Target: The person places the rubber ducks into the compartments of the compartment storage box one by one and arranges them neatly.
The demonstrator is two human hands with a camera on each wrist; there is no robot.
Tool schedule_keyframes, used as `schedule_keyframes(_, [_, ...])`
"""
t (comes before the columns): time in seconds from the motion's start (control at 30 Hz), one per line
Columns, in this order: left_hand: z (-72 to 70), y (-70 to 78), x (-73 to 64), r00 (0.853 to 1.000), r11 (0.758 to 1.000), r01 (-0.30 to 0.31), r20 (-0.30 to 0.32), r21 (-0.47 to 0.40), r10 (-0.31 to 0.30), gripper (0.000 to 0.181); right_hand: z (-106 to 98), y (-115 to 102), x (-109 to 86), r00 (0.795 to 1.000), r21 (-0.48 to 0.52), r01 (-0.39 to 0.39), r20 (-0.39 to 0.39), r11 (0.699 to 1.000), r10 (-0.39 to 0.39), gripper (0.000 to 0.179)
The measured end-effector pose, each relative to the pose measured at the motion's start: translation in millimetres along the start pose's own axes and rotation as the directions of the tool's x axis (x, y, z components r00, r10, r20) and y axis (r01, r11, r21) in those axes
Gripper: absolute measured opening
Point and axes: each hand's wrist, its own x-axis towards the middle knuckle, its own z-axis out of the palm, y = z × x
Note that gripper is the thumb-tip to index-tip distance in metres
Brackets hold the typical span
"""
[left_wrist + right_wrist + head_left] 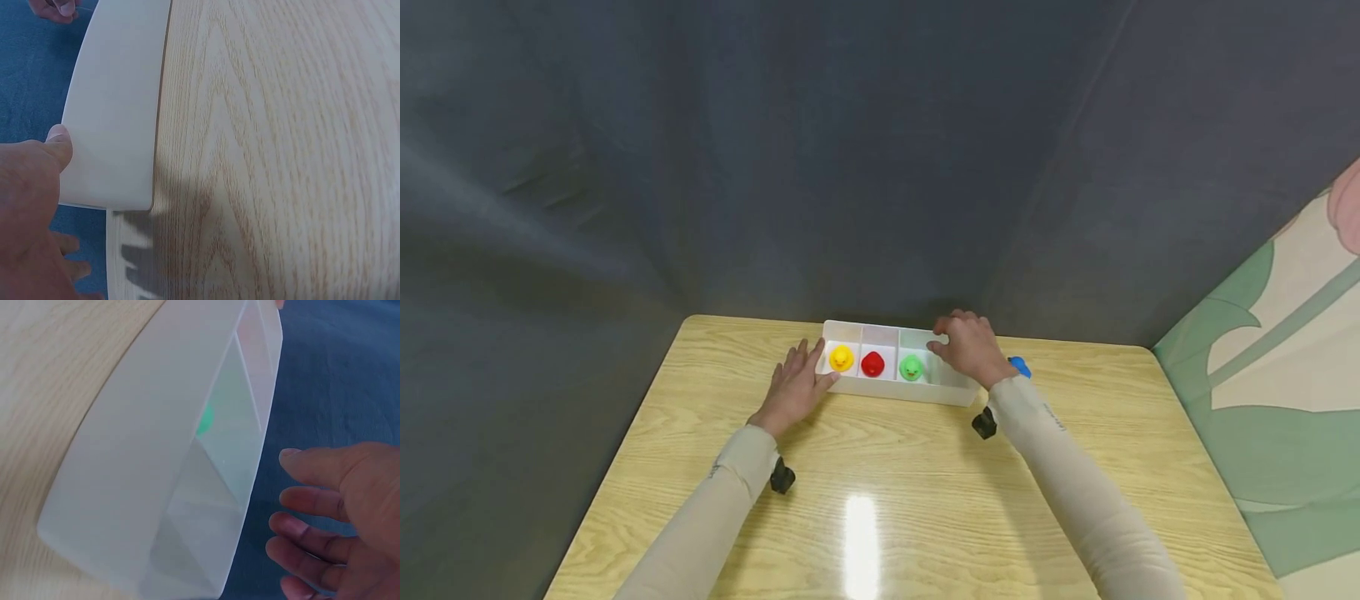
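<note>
A white divided tray (904,390) lies near the table's far edge. From left to right, its compartments hold a yellow duck (841,358), a red duck (872,364) and a green duck (912,367). My left hand (792,390) is at the tray's left end, fingers spread, with the thumb against the front rim. Over the tray's right part hovers my right hand (972,346); in the right wrist view its loosely bent fingers (300,499) hold nothing. The rightmost compartment is partly hidden by that hand.
A small blue toy (1019,366) sits right of the tray, partly covered by the right wrist. The wooden table (925,517) ends at a dark cloth (850,167) behind the tray. A patterned curtain (1285,400) hangs on the right.
</note>
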Motion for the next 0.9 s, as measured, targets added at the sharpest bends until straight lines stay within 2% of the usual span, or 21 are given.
schedule_keyframes(0.37, [-1.6,-5.3,1.6,1.000,1.000,-0.008,0.001,-0.008,0.008,0.077,-15.4,32.5,-11.6,0.998,0.034,-0.036,-0.048,0.999,0.038,0.031])
schedule_keyframes(0.9, [-5.7,-3.9,4.4,1.000,1.000,0.006,0.030,-0.003,-0.006,0.079,-32.4,69.6,-26.2,0.993,0.044,-0.108,-0.037,0.993,0.110,0.032])
